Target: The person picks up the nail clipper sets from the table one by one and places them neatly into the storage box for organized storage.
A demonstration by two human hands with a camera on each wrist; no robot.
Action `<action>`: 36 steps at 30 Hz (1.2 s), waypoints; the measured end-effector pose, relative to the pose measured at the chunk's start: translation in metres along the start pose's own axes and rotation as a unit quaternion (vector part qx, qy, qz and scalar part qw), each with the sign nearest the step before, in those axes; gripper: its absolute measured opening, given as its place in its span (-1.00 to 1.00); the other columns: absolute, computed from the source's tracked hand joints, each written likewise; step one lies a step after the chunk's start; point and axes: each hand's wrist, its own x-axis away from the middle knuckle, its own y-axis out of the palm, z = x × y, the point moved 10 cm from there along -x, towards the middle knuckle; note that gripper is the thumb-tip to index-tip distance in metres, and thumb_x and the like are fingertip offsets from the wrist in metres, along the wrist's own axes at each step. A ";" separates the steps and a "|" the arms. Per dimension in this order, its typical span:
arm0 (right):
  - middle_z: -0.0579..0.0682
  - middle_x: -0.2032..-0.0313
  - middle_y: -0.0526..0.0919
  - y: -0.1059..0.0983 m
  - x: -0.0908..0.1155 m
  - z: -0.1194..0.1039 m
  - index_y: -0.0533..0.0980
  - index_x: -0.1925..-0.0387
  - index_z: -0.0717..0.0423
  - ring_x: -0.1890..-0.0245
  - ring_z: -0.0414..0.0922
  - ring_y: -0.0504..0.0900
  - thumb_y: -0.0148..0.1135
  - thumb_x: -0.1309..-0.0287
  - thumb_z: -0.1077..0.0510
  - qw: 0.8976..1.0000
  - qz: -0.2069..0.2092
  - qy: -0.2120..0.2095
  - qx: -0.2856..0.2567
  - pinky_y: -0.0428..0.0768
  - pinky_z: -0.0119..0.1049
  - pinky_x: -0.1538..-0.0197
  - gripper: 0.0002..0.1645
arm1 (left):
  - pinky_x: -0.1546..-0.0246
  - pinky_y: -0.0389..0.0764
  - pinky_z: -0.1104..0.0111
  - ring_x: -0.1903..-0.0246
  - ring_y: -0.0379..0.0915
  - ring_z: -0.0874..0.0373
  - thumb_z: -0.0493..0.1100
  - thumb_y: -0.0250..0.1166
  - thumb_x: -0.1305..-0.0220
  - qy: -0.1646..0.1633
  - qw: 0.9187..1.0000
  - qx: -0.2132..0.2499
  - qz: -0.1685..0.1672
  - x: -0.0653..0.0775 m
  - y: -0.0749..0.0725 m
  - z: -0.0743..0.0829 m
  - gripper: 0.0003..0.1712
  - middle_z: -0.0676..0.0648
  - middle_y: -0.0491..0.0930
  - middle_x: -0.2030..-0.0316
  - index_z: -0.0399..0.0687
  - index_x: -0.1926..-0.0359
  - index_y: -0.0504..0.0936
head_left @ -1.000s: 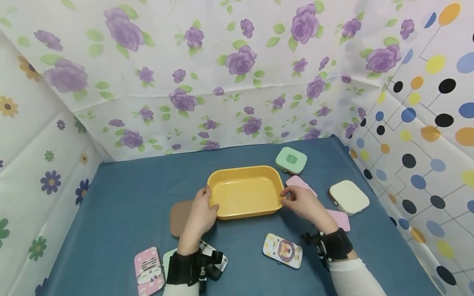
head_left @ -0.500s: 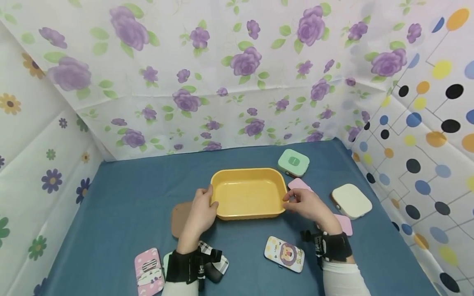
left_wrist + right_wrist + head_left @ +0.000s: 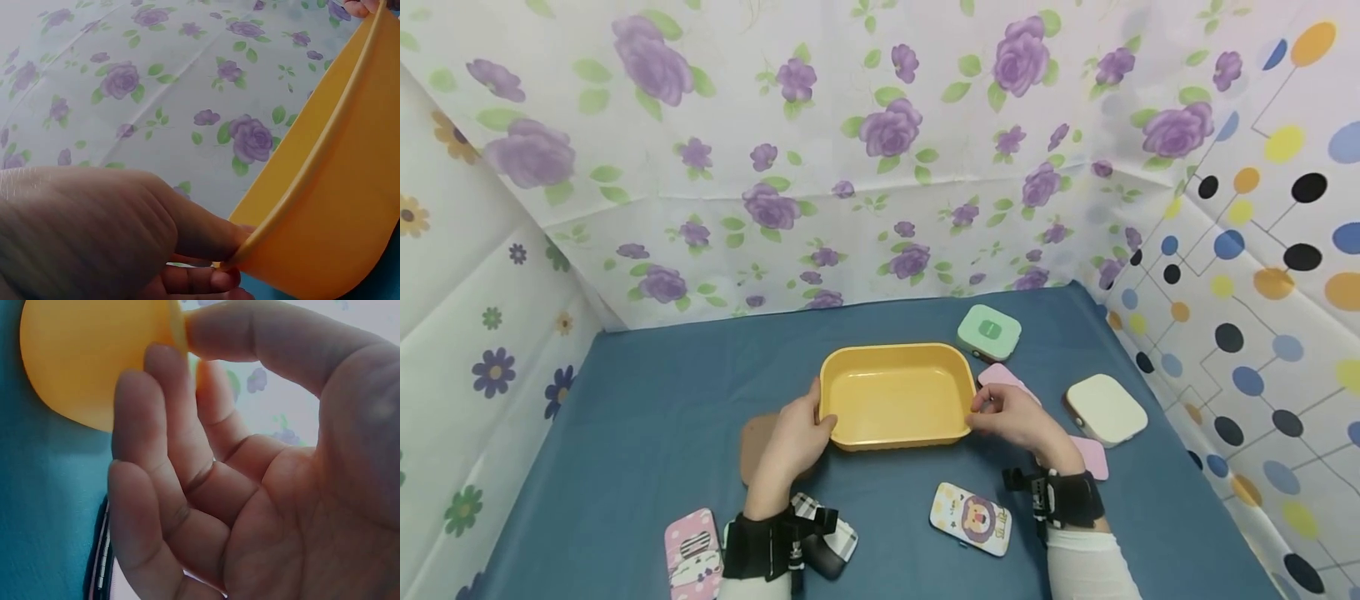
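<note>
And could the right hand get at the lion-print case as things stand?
Probably yes, though not while busy: the right hand pinches the yellow tray by its rim. The lion-print case lies on the blue cloth nearer the person, with nothing seen on top of it.

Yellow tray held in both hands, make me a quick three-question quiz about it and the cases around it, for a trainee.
1. Multiple choice: where does the left hand hold the yellow tray?
A: at the middle of its far side
B: at its left end
C: at the middle of its near side

2. True or false: the lion-print case lies nearer the person than the yellow tray.

3. Fill the blank: in the head view, the farthest case is coloured ____.

Key: 1, B. 2, true. 3, light green.
</note>
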 end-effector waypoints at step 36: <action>0.61 -0.42 0.30 -0.171 0.045 0.105 0.16 -0.57 0.47 -0.40 0.55 0.30 0.24 -0.53 -0.21 0.975 0.169 0.048 0.139 0.36 0.46 -0.30 0.01 | 0.68 0.31 0.31 0.80 0.16 0.17 -0.21 0.11 -0.62 0.003 1.000 -0.012 -0.024 0.006 0.010 -0.002 -0.18 -0.03 0.34 0.71 -0.38 -0.68 -0.06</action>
